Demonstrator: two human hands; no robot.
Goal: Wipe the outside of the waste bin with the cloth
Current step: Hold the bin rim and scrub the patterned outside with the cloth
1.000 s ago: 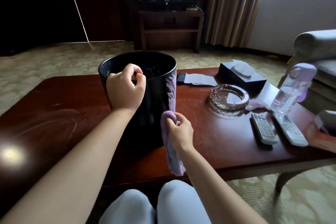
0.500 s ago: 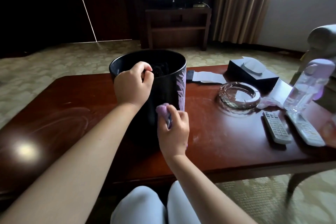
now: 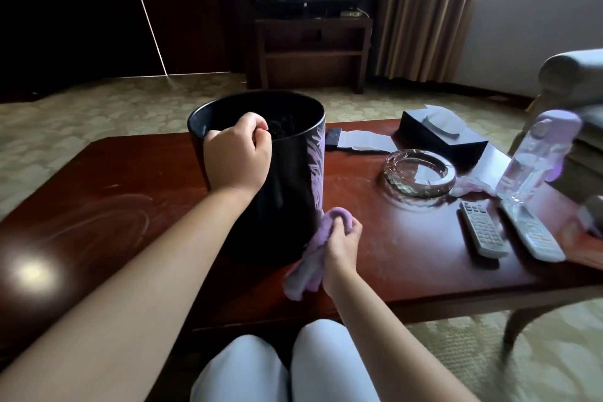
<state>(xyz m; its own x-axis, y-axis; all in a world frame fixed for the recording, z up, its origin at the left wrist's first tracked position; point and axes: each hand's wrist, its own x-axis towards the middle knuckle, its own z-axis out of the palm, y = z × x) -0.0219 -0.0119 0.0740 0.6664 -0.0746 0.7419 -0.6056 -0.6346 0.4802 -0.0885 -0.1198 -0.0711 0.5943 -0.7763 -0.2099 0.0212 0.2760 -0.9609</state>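
Bin, black and round, stands upright on the dark red wooden surface, toward its left-middle part. The left hand grips the near rim of the bin, fingers curled over the edge into the opening. The right hand is low at the bin's right side near the base, fingers closed around a purple cloth; the bunched top of the cloth touches the bin's lower wall, and its loose end hangs down toward the surface edge. To the right of the bin lie a glass ashtray, two remote controls side by side, a clear bottle with a purple cap, and a dark tissue box further back. The person's knees in pale trousers show at the bottom.
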